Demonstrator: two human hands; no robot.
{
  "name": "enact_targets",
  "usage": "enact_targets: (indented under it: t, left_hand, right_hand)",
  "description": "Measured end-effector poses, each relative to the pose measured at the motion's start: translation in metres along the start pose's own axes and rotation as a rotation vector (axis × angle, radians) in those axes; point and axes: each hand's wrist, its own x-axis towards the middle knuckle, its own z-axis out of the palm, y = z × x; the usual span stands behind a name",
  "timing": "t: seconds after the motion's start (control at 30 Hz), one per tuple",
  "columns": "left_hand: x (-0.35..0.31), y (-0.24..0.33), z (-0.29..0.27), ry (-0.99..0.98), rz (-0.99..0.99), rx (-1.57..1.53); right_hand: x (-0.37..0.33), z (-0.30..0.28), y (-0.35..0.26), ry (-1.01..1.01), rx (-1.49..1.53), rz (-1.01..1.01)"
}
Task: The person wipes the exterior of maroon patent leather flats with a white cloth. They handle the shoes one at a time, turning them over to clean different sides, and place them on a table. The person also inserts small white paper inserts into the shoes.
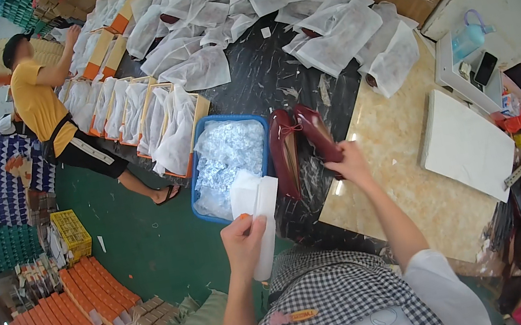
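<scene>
My left hand [243,242] is closed on a folded white paper sheet [265,213], pinched between thumb and fingers. The sheet overlaps the near corner of a blue plastic basket [193,186]. Inside that basket lies a heap of clear, bluish crumpled plastic [221,152]. My right hand [352,166] grips the heel end of a glossy dark red flat shoe [316,131]. Beside it, to the left, a matching dark red shoe [284,162] with a small bow rests on the dark tabletop, close to the basket.
White-wrapped bundles [349,30] lie across the table's far side. Orange boxes [190,167] with white-wrapped contents line the left. A white slab [466,145] lies on the marbled board [394,140] at right. A person in yellow [40,99] works at far left.
</scene>
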Motion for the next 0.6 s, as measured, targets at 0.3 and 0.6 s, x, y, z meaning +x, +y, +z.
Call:
enact_targets:
  t: [0.3, 0.6]
  left_hand:
    - [-0.033, 0.004, 0.051, -0.242, 0.037, -0.051]
    - [-0.037, -0.002, 0.027, -0.096, 0.196, 0.237]
  right_hand:
    - [-0.131, -0.068, -0.114, -0.349, 0.596, 0.112]
    - [-0.114, -0.091, 0.023, 0.08, -0.49, -0.299]
